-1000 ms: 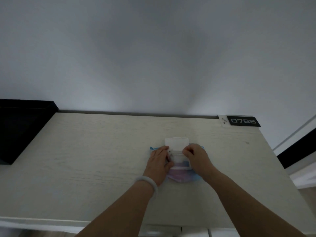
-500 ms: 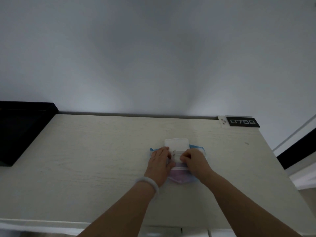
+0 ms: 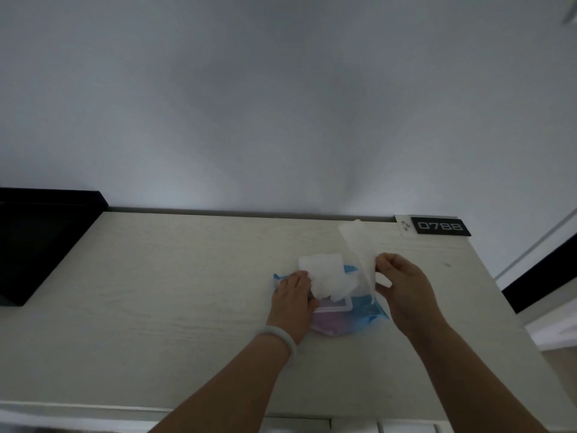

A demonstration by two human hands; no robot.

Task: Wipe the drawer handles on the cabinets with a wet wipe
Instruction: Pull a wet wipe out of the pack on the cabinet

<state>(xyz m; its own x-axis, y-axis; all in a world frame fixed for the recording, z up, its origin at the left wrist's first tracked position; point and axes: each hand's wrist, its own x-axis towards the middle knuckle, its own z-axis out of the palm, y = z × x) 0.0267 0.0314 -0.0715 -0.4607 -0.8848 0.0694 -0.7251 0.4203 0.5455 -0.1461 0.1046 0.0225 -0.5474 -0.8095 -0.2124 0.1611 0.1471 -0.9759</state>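
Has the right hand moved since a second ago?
Yes. The right hand has drawn a wet wipe off the pack, rightward toward the 0788 plaque.

Wet wipe (image 3: 359, 251) drawn from its pack (image 3: 346, 317)

A thin, translucent white sheet, stretched upward and tilted; the blue-and-pink soft pack lies flat on the pale cabinet top (image 3: 156, 292), its white flip lid (image 3: 321, 265) open.
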